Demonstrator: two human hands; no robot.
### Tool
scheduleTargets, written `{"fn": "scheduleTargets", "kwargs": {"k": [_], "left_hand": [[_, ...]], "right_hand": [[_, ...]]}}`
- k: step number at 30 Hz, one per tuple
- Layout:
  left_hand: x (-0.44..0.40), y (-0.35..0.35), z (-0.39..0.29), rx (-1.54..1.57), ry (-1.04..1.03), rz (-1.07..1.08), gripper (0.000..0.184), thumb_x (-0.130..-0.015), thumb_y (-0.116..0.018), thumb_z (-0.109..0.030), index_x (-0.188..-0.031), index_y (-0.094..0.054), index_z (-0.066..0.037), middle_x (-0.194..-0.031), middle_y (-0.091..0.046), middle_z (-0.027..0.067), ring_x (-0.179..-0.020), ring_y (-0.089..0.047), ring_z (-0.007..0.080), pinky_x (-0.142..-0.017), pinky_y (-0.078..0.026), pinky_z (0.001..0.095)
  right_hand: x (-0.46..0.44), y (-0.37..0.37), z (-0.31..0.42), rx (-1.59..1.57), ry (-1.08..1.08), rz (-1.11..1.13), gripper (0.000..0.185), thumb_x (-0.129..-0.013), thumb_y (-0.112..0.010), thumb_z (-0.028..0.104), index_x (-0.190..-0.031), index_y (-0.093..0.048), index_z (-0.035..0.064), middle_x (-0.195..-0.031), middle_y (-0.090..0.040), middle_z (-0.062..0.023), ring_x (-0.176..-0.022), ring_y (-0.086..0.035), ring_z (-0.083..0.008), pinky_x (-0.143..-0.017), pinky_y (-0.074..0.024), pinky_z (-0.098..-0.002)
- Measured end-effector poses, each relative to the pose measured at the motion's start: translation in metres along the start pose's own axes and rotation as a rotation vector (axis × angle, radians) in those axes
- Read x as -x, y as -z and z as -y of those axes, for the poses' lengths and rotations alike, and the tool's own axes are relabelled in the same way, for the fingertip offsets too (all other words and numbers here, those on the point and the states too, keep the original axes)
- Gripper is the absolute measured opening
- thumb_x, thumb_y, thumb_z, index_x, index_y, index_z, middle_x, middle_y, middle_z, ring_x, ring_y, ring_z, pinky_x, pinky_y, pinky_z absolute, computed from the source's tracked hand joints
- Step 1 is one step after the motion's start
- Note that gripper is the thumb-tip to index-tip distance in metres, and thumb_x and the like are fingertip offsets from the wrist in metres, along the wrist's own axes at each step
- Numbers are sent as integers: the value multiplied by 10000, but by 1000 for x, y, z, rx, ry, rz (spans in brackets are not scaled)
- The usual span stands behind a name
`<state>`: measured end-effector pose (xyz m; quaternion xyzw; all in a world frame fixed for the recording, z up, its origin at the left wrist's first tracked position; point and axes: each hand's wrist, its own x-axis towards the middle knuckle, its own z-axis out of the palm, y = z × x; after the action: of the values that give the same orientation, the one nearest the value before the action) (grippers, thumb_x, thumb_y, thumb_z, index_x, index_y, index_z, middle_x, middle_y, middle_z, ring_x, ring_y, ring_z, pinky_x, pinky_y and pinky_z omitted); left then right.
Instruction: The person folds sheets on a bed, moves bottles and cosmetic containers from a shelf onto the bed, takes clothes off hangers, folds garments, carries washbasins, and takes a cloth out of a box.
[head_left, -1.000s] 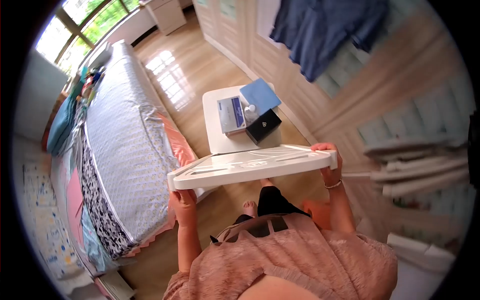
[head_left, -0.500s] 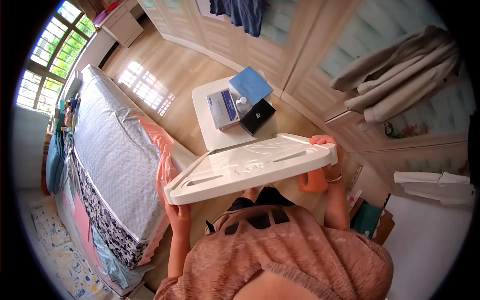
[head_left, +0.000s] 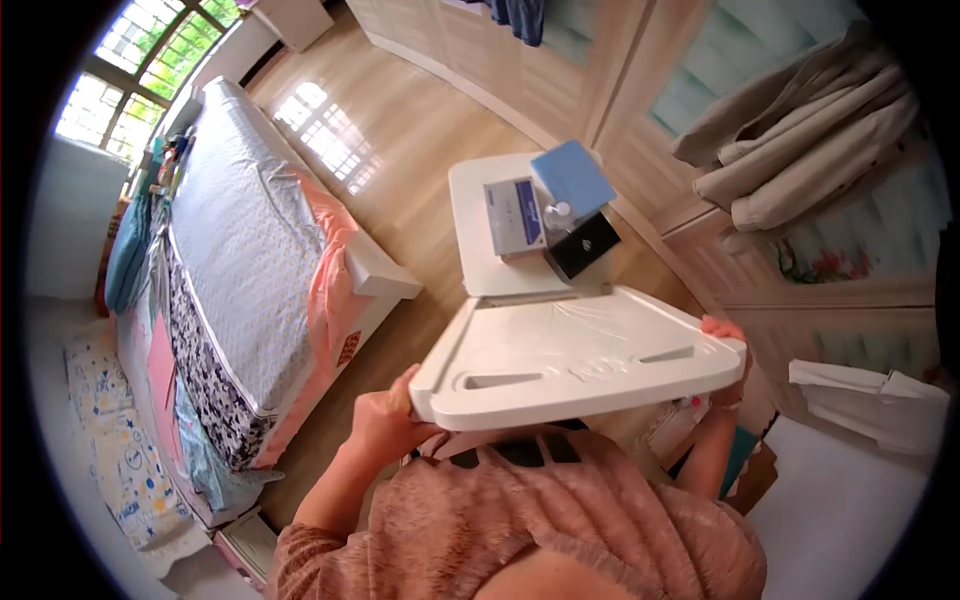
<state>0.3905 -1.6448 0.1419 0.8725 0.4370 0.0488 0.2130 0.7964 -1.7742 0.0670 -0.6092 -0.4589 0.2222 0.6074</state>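
The white chair [head_left: 472,215] stands in front of the person, its backrest [head_left: 600,345] nearest the body and its seat beyond. The backrest is a pale panel with a raised pattern in the middle and a long slot on either side of it. The left hand [head_left: 392,415] grips the chair's near left corner, fingers curled around the edge. The right hand [head_left: 725,330] holds the chair's near right corner, with fingers bent over the rim; the rest of that hand is partly hidden behind the panel.

On the chair's seat lies a white-and-blue box [head_left: 515,213], left of a small clear bottle [head_left: 559,212] with a white cap. A flat blue item [head_left: 574,178] lies toward the chair's far right corner, and a black box [head_left: 584,246] sits on the chair's right side, close to the bottle.

To the left of the chair is a bed [head_left: 240,220] with patterned bedding and a peach cloth [head_left: 332,235] along its near side. To the right of the chair are the wardrobe doors [head_left: 625,170], with beige clothing [head_left: 800,140] hanging against them. Wooden flooring [head_left: 400,130] spreads around the chair.
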Motion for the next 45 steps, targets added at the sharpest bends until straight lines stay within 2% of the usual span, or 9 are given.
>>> {"fn": "scheduleTargets", "kwargs": {"k": [4,9,11,16,17,19,21,29,45], "left_hand": [[0,7,-9,-40,20,232,746,-567,-644,-490,-1092,-416,-10,-619,-563,123,-559,-572,269,-492,-449,337],[-6,9,10,97,-100,228,581,-647,-621,-399,-1086,-427,-72,-600,-544,134,-541,-538,311,-478,-426,369],[-11,5,20,49,-126,259,555,-671,-598,-383,-1100,-413,-84,-587,-536,142,-525,-531,314,-465,-418,375],[-30,-23,47,51,-196,389,537,-709,-546,-383,-1138,-363,-116,-587,-531,173,-551,-535,331,-496,-411,406],[-28,-20,42,73,-201,360,528,-700,-553,-386,-1110,-386,-98,-595,-534,175,-559,-538,333,-508,-415,407],[-28,-22,39,94,-212,325,520,-692,-561,-389,-1082,-409,-80,-603,-538,177,-566,-540,334,-521,-419,408],[-32,-37,44,149,-333,182,474,-672,-578,-370,-983,-451,-37,-615,-544,175,-570,-543,333,-540,-427,403],[-37,-66,38,199,-433,67,340,-607,-610,-276,-737,-468,5,-558,-531,166,-552,-550,323,-503,-444,393],[-40,-123,-96,243,-626,351,314,-729,-466,-282,-812,-484,20,-673,-564,189,-633,-569,314,-553,-450,400]], "right_hand": [[12,-3,21,-97,-204,-154,332,-777,-486,247,-992,-467,-4,-970,-492,-119,-892,-476,-198,-797,-383,-324],[53,0,-22,307,-144,-360,439,-831,-410,327,-1096,-415,-23,-1091,-447,-103,-961,-448,-192,-822,-362,-284],[68,4,-36,228,-401,-463,457,-853,-376,335,-1141,-386,-20,-1128,-425,-100,-1003,-424,-191,-850,-340,-279],[76,-50,50,147,-541,-536,538,-836,-389,401,-1204,-312,17,-1118,-424,-132,-1026,-412,-193,-846,-341,-261],[76,-70,90,-114,-700,-380,543,-838,-388,396,-1215,-288,18,-1106,-431,-135,-1002,-430,-188,-830,-356,-259],[74,-127,134,-294,-734,-376,568,-799,-402,483,-1201,-313,91,-735,-560,-92,-548,-543,-157,-425,-440,-268],[63,-145,93,-245,-518,-480,578,-798,-418,469,-1204,-303,75,-735,-555,-93,-560,-549,-167,-447,-452,-286],[39,-144,82,103,-434,-502,412,-715,-524,360,-905,-453,1,-718,-540,-77,-480,-527,-146,-353,-429,-248],[11,37,55,310,-461,-508,222,-604,-510,173,-656,-454,-35,-655,-471,-67,-605,-450,-164,-557,-377,-283]]}}
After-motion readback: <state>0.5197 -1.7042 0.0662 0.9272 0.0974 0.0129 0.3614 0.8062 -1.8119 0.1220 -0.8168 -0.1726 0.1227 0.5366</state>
